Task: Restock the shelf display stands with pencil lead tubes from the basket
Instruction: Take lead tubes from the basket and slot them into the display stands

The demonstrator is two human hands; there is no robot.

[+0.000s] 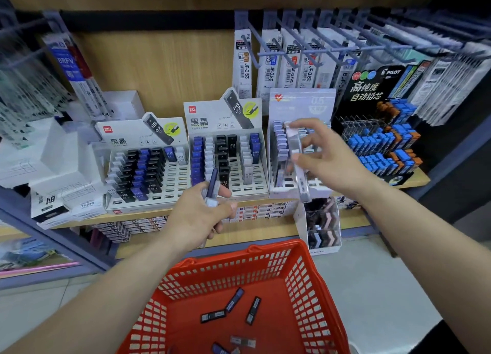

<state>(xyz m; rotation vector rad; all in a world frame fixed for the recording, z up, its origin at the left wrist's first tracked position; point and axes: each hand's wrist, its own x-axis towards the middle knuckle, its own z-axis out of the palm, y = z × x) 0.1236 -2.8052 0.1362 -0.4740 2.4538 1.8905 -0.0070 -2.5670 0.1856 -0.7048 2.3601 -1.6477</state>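
My left hand [198, 215] grips a few pencil lead tubes; a blue one [212, 183] sticks up from the fist, in front of the middle display stand [225, 154]. My right hand [326, 157] pinches a clear pale tube [297, 162] upright, just in front of the right-hand purple stand [300, 130]. A left stand [146, 164] holds black, blue and white tubes with several free slots. The red basket [313, 295] sits below, with several loose tubes [233, 304] on its bottom.
A black Pilot stand [380, 135] with blue and orange tubes is at the right. Refill packs hang on hooks [292, 61] above. White boxes [61, 180] crowd the shelf's left end. A small open box [321, 226] stands on the lower shelf.
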